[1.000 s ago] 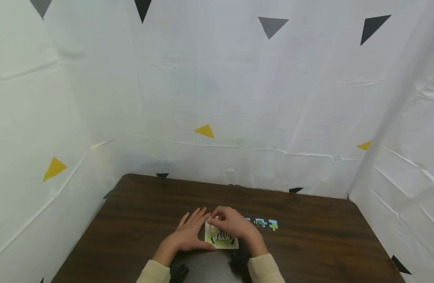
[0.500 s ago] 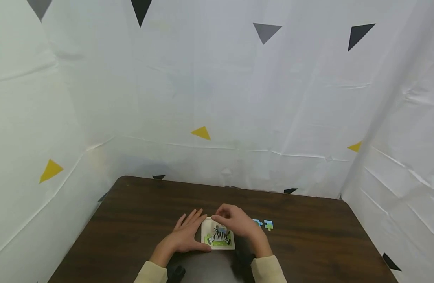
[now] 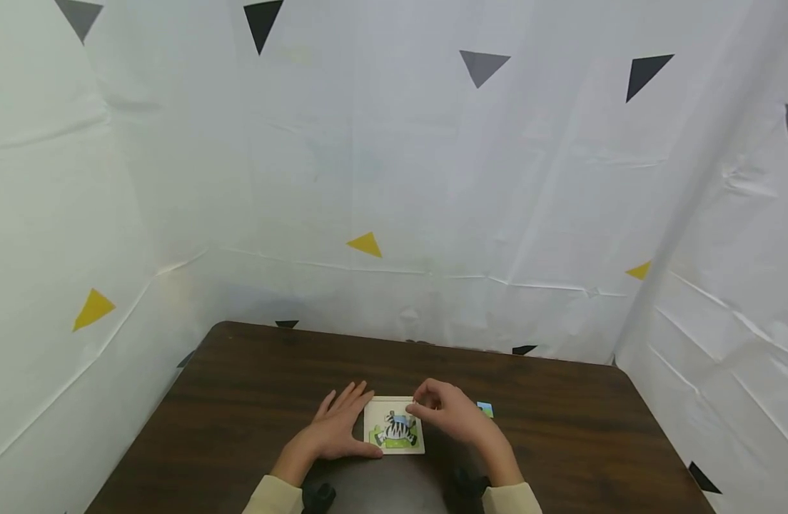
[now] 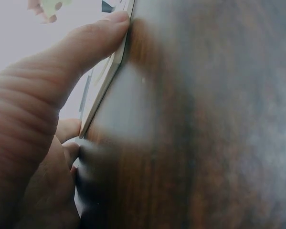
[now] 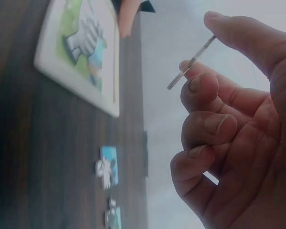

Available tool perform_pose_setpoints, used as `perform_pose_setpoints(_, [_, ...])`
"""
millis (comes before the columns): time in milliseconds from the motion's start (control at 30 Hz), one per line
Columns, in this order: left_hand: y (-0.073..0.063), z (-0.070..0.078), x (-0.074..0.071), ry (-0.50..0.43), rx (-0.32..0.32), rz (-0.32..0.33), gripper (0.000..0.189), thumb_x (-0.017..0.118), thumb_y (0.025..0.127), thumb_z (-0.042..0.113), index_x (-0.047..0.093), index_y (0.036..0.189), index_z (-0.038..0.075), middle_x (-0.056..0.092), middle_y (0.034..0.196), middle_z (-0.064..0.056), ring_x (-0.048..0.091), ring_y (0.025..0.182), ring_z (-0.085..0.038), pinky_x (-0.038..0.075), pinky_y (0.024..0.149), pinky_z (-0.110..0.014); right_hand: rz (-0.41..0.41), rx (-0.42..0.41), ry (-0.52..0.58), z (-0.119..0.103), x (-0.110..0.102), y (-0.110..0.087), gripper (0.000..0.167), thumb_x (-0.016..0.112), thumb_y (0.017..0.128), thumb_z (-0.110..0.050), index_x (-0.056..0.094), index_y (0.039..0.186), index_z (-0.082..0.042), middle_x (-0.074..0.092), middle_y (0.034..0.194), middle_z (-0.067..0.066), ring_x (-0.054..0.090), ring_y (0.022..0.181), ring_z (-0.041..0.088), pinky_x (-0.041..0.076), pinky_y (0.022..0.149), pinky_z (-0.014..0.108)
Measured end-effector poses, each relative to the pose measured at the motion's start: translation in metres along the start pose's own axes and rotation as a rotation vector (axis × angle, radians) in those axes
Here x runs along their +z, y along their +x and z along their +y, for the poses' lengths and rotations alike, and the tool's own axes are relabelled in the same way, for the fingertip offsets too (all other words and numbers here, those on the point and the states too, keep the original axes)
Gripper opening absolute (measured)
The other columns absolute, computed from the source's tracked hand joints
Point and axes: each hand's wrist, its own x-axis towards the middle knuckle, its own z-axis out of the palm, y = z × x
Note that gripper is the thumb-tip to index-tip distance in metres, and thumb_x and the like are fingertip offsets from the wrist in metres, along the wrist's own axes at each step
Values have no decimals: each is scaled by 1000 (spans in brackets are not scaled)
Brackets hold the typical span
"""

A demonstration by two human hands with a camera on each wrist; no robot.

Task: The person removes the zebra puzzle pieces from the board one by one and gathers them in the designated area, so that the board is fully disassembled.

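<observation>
A small square puzzle board (image 3: 376, 407) with a pale rim lies on the table, its lower part filled with a zebra picture on green and its upper part bare. My left hand (image 3: 335, 432) rests around its left side with straight, spread fingers. The left thumb (image 4: 92, 43) touches the near edge, and other fingertips meet the board farther along. Over the board's right side, my right hand (image 3: 460, 415) pinches a thin puzzle piece (image 5: 193, 62) between thumb and fingers. That piece appears edge-on in the right wrist view, so its picture is hidden.
Loose puzzle pieces (image 5: 108, 167) lie on the dark wooden table (image 3: 561, 428) to the board's right; the head view shows only one piece (image 3: 485, 409) past the right hand. White sheeting (image 3: 394, 300) with coloured triangles stands behind and at both sides.
My right hand has moved rightward from the board's upper middle to its right side, covering more of the loose pieces in the head view. The left hand and board keep their places.
</observation>
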Motion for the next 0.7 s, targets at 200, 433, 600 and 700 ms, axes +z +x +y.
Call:
perform_pose_setpoints(200, [0,-2,0,3,-2,5,116,82,84,70,29,172,15,16,182,-11,12,170,-36,4,132,-69,1,4,-7,6,-6,-9,34,75,102,-40,69,116,-9,62,86,-1,56,73,14,47,63,30])
perform_pose_setpoints(433, [-1,0,1,0,-7,9,117,83,83,70,30,172,15,17,182,-11,13,169,-36,5,132,-69,-37,42,-50,15,-10,-15,28,80,99,-34,67,106,-10,62,81,0,55,70,15,45,61,31])
perform_pose_setpoints(600, [0,0,2,3,-3,11,117,83,83,70,30,172,14,17,182,-12,14,169,-37,5,132,-69,-53,77,-109,27,-3,-14,28,84,95,-33,65,97,-13,59,78,-1,51,66,13,41,57,29])
perform_pose_setpoints(700, [1,0,3,5,-5,12,118,82,83,71,30,172,14,17,182,-11,14,169,-36,5,133,-69,-53,95,-136,31,-1,-13,29,85,94,-31,65,98,-11,61,78,-1,52,67,13,41,58,29])
